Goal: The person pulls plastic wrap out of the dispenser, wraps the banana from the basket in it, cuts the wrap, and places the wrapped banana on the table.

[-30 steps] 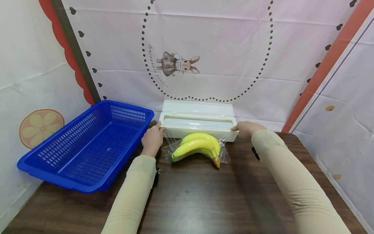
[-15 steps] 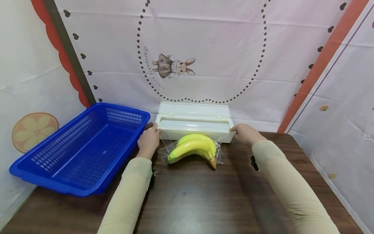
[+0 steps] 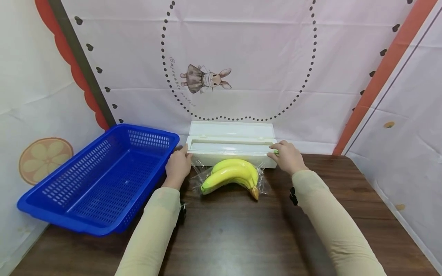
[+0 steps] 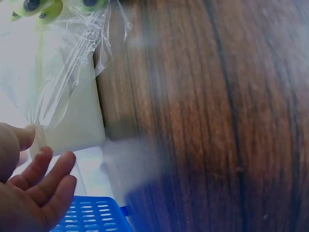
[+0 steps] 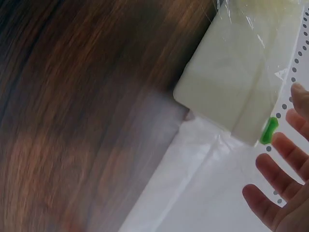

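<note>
A white cling film dispenser (image 3: pixel 232 153) stands at the back of the table with its lid tipped back. Clear film (image 4: pixel 72 72) runs from it over the front. On that film lies a bunch of bananas (image 3: pixel 232 176), its brown stem toward the front right. My left hand (image 3: pixel 178 165) holds the dispenser's left end between thumb and forefinger, the other fingers loosely extended. At the right end, my right hand (image 3: pixel 288 156) is beside a small green slider (image 5: pixel 269 130). Its fingers are spread in the right wrist view; contact with the slider cannot be made out.
A blue perforated basket (image 3: pixel 98 230) stands on the left, close to my left hand. Behind the dispenser rises a printed cloth backdrop (image 3: pixel 241 57). The dark wooden table (image 3: pixel 241 237) extends in front of the bananas.
My right hand has shifted from the dispenser's right end inward and up to the green slider, now visible at its fingers. My left hand stays at the left end; the bananas have not moved.
</note>
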`<state>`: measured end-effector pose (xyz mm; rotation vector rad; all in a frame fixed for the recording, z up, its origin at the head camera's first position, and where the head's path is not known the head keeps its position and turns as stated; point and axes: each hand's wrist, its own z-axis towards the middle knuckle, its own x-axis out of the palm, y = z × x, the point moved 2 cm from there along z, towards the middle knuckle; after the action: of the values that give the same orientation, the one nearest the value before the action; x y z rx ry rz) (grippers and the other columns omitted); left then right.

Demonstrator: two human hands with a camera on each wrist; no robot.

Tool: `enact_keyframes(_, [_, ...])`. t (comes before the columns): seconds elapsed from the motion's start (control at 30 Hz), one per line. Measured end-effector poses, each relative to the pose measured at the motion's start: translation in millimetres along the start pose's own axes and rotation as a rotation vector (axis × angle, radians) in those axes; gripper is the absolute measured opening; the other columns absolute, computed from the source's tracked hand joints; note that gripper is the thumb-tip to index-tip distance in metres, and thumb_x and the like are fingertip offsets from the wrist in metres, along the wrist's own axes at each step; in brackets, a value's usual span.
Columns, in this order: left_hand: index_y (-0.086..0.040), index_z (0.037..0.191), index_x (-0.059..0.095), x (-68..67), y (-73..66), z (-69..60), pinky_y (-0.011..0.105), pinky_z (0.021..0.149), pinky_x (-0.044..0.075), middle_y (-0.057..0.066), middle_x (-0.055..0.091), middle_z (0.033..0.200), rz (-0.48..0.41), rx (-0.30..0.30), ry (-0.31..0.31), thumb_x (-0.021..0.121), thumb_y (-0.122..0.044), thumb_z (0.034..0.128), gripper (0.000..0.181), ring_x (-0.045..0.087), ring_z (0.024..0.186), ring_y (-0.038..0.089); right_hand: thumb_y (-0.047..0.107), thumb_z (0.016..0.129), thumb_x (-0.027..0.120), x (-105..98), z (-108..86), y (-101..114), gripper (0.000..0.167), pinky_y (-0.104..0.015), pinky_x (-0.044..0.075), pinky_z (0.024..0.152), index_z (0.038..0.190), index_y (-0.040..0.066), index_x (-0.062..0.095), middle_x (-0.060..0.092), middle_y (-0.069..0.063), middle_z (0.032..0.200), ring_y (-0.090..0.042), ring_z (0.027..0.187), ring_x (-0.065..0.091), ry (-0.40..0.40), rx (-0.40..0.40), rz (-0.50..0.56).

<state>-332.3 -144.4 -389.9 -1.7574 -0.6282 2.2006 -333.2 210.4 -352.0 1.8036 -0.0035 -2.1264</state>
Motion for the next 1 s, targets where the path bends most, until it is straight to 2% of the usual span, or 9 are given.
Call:
enact_keyframes(0.2, [-0.019,0.142,0.045,-6.5,-5.5,-0.6,0.051,0.079,0.05,0.018,0.055,0.123,-0.074,0.074,-0.054,0.053,-0.029,0.0967,0.047,0.058,0.105,0.037,0.028,0.093,0.06,0,3.4,4,0.028,-0.052,0.048,0.084,0.11,0.007,0.069,0.061,-0.018,0.115,-0.039,0.102,0.057,-0.063,-0.054,-0.026])
enact_keyframes(0.3, [-0.019,0.137,0.052,-7.2,-6.1,-2.3,0.05,0.081,0.05,0.016,0.056,0.122,-0.089,0.097,-0.055,0.054,-0.027,0.0965,0.041,0.059,0.106,0.035,0.025,0.092,0.062,1,3.2,4,0.022,-0.05,0.048,0.08,0.101,0.008,0.072,0.064,-0.015,0.107,-0.036,0.097,0.058,-0.078,-0.056,-0.042])
enact_keyframes(0.4, [-0.016,0.129,0.06,-6.3,-5.1,-4.3,0.047,0.085,0.05,0.015,0.059,0.121,-0.099,0.108,-0.05,0.054,-0.025,0.0965,0.034,0.059,0.108,0.034,0.024,0.092,0.062,5,2.6,4,0.02,-0.05,0.048,0.077,0.098,0.008,0.072,0.064,-0.013,0.104,-0.034,0.094,0.058,-0.08,-0.049,-0.051])
enact_keyframes(0.6, [-0.011,0.117,0.068,-6.1,-2.1,-7.4,0.045,0.084,0.051,0.014,0.063,0.114,-0.15,0.101,-0.056,0.055,-0.023,0.0961,0.027,0.06,0.104,0.032,0.023,0.095,0.057,12,0.8,6,0.019,-0.052,0.045,0.079,0.1,0.008,0.067,0.062,-0.013,0.109,-0.034,0.098,0.056,-0.08,-0.055,-0.078])
enact_keyframes(0.83, [-0.009,0.113,0.068,-10.2,-0.6,-9.3,0.044,0.084,0.05,0.012,0.066,0.112,-0.217,0.099,-0.039,0.055,-0.022,0.0959,0.025,0.063,0.099,0.029,0.02,0.097,0.053,14,-5.0,6,0.015,-0.052,0.042,0.082,0.1,0.007,0.061,0.056,-0.015,0.116,-0.035,0.104,0.051,-0.093,-0.076,-0.068])
enact_keyframes(1.0, [-0.009,0.111,0.068,-12.9,-0.2,-10.7,0.044,0.085,0.05,0.012,0.068,0.11,-0.227,0.096,-0.023,0.055,-0.023,0.0958,0.025,0.064,0.098,0.029,0.019,0.097,0.052,13,-8.7,6,0.014,-0.054,0.041,0.086,0.099,0.007,0.059,0.052,-0.016,0.122,-0.037,0.109,0.048,-0.113,-0.099,-0.077])
